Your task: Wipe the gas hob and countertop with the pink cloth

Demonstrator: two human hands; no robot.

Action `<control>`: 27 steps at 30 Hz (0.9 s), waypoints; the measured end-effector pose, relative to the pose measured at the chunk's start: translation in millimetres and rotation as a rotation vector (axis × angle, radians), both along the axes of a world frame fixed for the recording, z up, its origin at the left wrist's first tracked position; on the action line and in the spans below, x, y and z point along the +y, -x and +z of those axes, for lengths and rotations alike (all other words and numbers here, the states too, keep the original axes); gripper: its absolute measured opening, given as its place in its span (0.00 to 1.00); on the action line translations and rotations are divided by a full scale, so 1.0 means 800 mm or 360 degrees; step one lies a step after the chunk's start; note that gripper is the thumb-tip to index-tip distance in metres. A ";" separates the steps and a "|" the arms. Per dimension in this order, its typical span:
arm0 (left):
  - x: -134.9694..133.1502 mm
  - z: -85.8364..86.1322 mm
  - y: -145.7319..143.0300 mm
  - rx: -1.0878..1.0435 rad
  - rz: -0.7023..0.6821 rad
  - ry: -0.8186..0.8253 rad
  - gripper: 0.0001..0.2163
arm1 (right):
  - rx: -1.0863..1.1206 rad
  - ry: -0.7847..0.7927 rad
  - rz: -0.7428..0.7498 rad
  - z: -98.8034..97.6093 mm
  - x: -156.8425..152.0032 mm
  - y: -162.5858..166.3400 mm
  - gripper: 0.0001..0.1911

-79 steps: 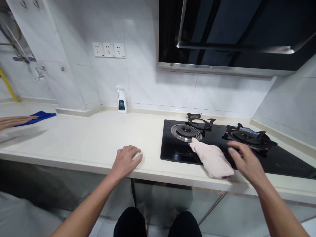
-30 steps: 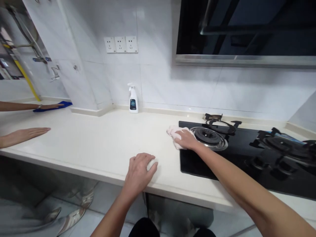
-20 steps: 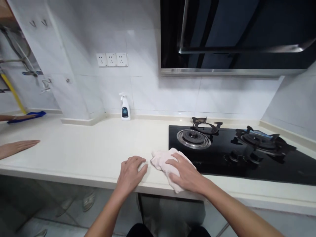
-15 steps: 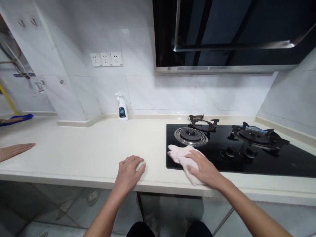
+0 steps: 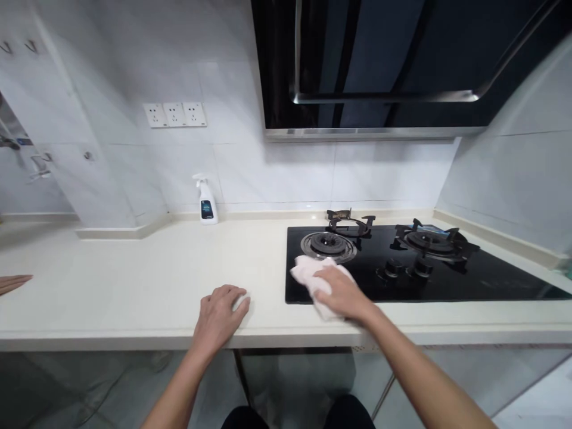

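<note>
My right hand (image 5: 342, 292) presses a crumpled pale pink cloth (image 5: 308, 270) onto the black glass gas hob (image 5: 491, 280), just in front of the left burner (image 5: 328, 245). The right burner (image 5: 431, 241) and the control knobs (image 5: 397, 269) lie to the right of my hand. My left hand (image 5: 218, 316) rests with curled fingers near the front edge of the cream countertop (image 5: 134, 280). A small white patch shows at its fingertips, and I cannot tell what it is.
A co-worker's fingers (image 5: 13, 284) reach in at the far left edge. A white spray bottle (image 5: 205, 202) stands against the tiled wall, below a row of wall sockets (image 5: 174, 114). A black range hood (image 5: 357, 71) hangs above the hob.
My right hand has carried the pink cloth from the counter's front area back onto the hob, toward the left burner. The co-worker's blue cloth has left the view, and the view has shifted.
</note>
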State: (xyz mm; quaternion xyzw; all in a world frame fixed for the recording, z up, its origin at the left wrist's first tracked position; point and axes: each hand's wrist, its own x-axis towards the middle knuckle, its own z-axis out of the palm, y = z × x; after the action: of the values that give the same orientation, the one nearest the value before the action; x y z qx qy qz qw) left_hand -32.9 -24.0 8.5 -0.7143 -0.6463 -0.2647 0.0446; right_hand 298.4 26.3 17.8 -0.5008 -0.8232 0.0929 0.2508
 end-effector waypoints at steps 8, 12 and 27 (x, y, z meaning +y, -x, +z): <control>0.012 -0.001 0.014 0.0037 0.0028 0.0068 0.19 | 0.0167 0.0011 0.0403 0.004 -0.037 -0.020 0.22; 0.015 0.001 0.017 0.0059 0.0030 0.0118 0.21 | 0.0186 0.0015 0.0039 -0.004 -0.037 -0.133 0.23; 0.018 0.006 0.017 0.0183 0.0047 0.0180 0.25 | -0.0043 0.0062 -0.1361 -0.033 -0.022 -0.452 0.33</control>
State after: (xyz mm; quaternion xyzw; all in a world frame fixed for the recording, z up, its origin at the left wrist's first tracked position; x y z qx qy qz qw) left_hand -46.7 -9.6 13.3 -0.7200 -0.6671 -0.1857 0.0450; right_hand 660.2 8.7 -8.4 -0.8028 -0.5428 -0.0105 0.2465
